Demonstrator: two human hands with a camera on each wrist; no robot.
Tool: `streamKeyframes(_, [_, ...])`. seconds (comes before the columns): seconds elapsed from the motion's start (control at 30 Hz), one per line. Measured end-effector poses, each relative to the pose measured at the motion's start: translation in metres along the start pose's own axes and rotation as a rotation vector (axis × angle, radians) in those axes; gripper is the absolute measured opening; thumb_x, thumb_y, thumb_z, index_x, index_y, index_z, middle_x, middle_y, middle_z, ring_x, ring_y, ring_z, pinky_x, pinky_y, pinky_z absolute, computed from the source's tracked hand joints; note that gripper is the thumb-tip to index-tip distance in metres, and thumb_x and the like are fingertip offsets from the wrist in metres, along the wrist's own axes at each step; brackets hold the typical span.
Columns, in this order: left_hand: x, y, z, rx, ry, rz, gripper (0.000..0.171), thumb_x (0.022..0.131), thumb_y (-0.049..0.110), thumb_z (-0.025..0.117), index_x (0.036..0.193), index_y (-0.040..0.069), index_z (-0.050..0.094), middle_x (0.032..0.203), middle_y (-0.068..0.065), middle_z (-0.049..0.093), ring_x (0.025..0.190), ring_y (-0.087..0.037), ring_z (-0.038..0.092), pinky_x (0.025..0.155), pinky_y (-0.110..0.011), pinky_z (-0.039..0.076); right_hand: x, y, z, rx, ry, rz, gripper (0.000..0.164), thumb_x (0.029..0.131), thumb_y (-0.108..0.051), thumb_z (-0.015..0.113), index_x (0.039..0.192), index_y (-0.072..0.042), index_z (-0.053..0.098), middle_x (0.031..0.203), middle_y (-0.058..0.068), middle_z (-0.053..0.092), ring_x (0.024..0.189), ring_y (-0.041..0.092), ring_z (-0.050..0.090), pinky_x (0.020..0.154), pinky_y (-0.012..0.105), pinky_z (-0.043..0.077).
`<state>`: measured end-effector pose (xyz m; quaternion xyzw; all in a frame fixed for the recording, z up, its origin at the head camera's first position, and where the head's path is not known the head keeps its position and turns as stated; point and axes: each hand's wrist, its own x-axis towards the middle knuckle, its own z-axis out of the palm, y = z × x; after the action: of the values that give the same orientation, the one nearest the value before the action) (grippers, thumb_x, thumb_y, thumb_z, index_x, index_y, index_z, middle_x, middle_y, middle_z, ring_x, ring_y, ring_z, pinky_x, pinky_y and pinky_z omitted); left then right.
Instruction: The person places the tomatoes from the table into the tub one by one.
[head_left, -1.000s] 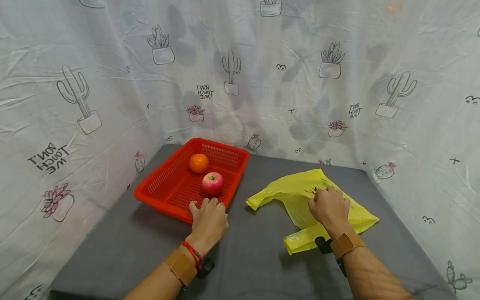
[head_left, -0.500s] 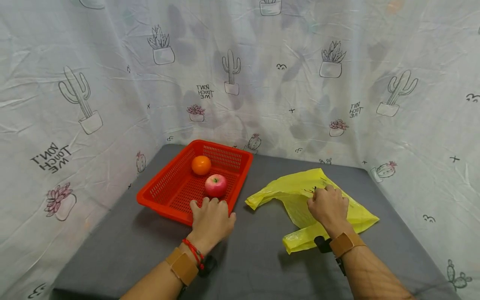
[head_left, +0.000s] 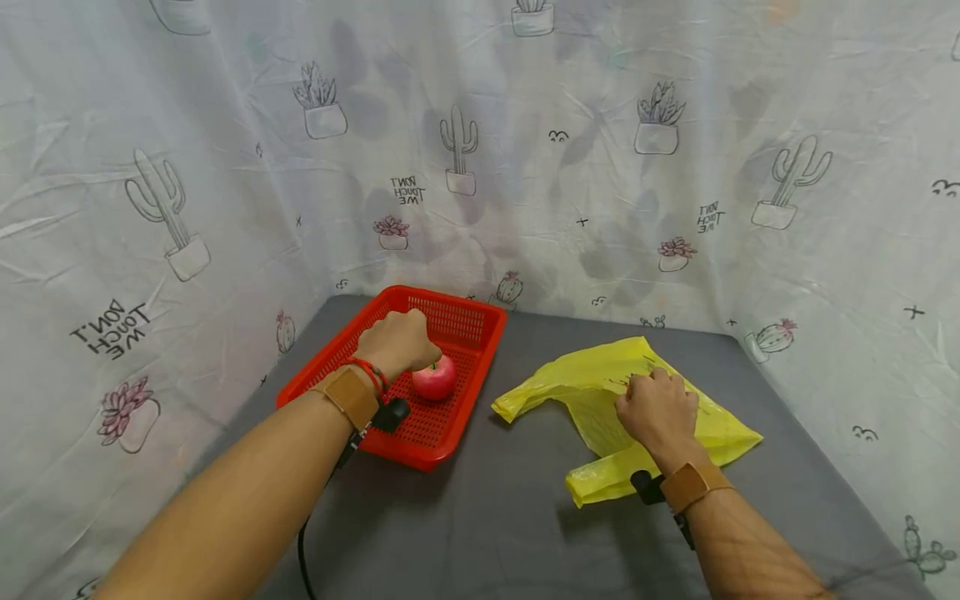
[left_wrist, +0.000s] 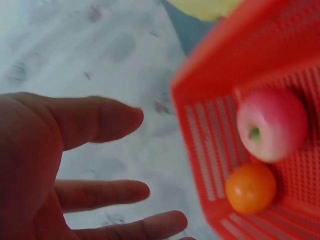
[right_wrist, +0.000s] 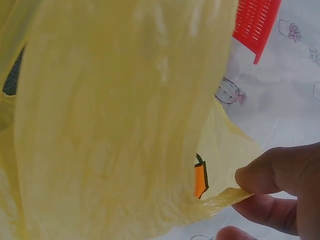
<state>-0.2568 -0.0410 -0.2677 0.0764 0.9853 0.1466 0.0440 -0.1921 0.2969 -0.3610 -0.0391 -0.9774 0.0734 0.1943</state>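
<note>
My left hand (head_left: 397, 342) is over the red plastic basket (head_left: 489, 346), beside the apple (head_left: 435, 383). In the left wrist view its thumb and fingers are extended, with nothing between them. An orange (left_wrist: 251, 188) lies next to the apple inside the basket; the left hand hides it in the head view. On the right, my right hand (head_left: 660, 412) pinches the edge of a yellow plastic bag (head_left: 592, 371). The right wrist view has the bag's film (right_wrist: 115, 110) between thumb and index finger, its side hanging loosely.
A grey table (head_left: 480, 517) carries the basket at left and the bag at right. A white curtain (head_left: 525, 208) printed with cacti surrounds the back and sides. A dark cable (head_left: 302, 554) trails below the left wrist.
The left hand has let go of the basket's near edge and moved forward over the basket. The basket shifted slightly rightward earlier. The right hand keeps its hold on the bag.
</note>
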Motion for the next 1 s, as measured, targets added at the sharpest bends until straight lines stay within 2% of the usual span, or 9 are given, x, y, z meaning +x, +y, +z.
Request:
streamKeyframes(0.27, [0.034,-0.012,0.011,0.013,-0.095,-0.02,0.017,0.084,0.02,0.062,0.082,0.007,0.052,0.065,-0.003,0.038,0.058,-0.018,0.037,0.054,-0.033,0.032,-0.003,0.007,-0.002,-0.009,0.014,-0.022,0.026,0.083,-0.008,0.054,0.057,-0.013,0.052,0.071,0.012,0.049,0.062,0.029,0.041,0.052,0.042,0.034])
streamKeyframes(0.37, [0.044,-0.012,0.017,0.016,-0.14,-0.005,0.019,0.085,0.02,0.063,0.093,0.005,0.055,0.068,-0.004,0.04,0.059,-0.018,0.037,0.056,-0.033,0.033,-0.005,0.008,-0.001,-0.014,0.041,-0.045,0.03,0.081,-0.006,0.055,0.053,-0.014,0.048,0.065,0.01,0.044,0.056,0.025,0.038,0.047,0.036,0.03])
streamKeyframes(0.53, [0.057,-0.009,0.032,0.043,-0.228,0.03,0.053,0.086,0.021,0.066,0.13,-0.002,0.048,0.072,-0.006,0.046,0.055,-0.015,0.036,0.055,-0.031,0.036,-0.005,0.009,0.0,0.003,0.047,-0.069,0.037,0.079,-0.002,0.054,0.048,-0.014,0.039,0.057,0.005,0.031,0.05,0.018,0.027,0.043,0.029,0.024])
streamKeyframes(0.6, [0.062,-0.007,0.039,0.054,-0.251,0.049,0.059,0.085,0.02,0.068,0.134,-0.003,0.045,0.079,-0.008,0.052,0.055,-0.016,0.04,0.055,-0.03,0.038,-0.005,0.009,0.001,0.011,0.043,-0.068,0.037,0.079,-0.001,0.053,0.048,-0.014,0.038,0.056,0.004,0.03,0.049,0.017,0.026,0.043,0.028,0.023])
streamKeyframes(0.67, [0.065,-0.006,0.044,0.061,-0.262,0.062,0.054,0.085,0.02,0.069,0.13,-0.002,0.049,0.087,-0.01,0.056,0.061,-0.018,0.044,0.056,-0.031,0.04,-0.005,0.01,0.001,0.01,0.051,-0.07,0.037,0.079,0.0,0.054,0.048,-0.014,0.038,0.056,0.005,0.03,0.049,0.017,0.027,0.043,0.029,0.024])
streamKeyframes(0.77, [0.069,-0.004,0.049,0.062,-0.277,0.081,0.04,0.083,0.02,0.072,0.114,-0.001,0.056,0.095,-0.012,0.06,0.071,-0.022,0.05,0.06,-0.032,0.044,-0.005,0.01,0.001,0.007,0.065,-0.073,0.037,0.078,0.0,0.054,0.048,-0.013,0.038,0.055,0.004,0.03,0.049,0.017,0.026,0.044,0.029,0.024])
streamKeyframes(0.87, [0.072,-0.003,0.054,0.062,-0.307,0.081,0.035,0.082,0.019,0.073,0.107,0.001,0.058,0.089,-0.012,0.062,0.073,-0.023,0.055,0.064,-0.034,0.048,-0.005,0.011,0.002,-0.003,0.068,-0.076,0.036,0.078,0.0,0.054,0.048,-0.014,0.038,0.055,0.004,0.029,0.049,0.017,0.026,0.044,0.029,0.023])
streamKeyframes(0.97, [0.077,-0.002,0.061,0.089,-0.327,0.072,0.036,0.081,0.021,0.075,0.107,0.002,0.059,0.082,-0.01,0.063,0.069,-0.022,0.058,0.077,-0.045,0.051,-0.005,0.011,0.003,-0.011,0.069,-0.078,0.036,0.078,-0.001,0.055,0.049,-0.014,0.039,0.055,0.003,0.03,0.049,0.018,0.028,0.044,0.029,0.024])
streamKeyframes(1.0, [0.079,-0.002,0.063,0.102,-0.331,0.074,0.037,0.08,0.022,0.075,0.107,0.002,0.059,0.08,-0.01,0.062,0.067,-0.021,0.058,0.076,-0.047,0.051,-0.004,0.01,0.003,-0.012,0.07,-0.077,0.036,0.078,-0.001,0.056,0.049,-0.014,0.039,0.055,0.003,0.03,0.049,0.018,0.028,0.044,0.029,0.023])
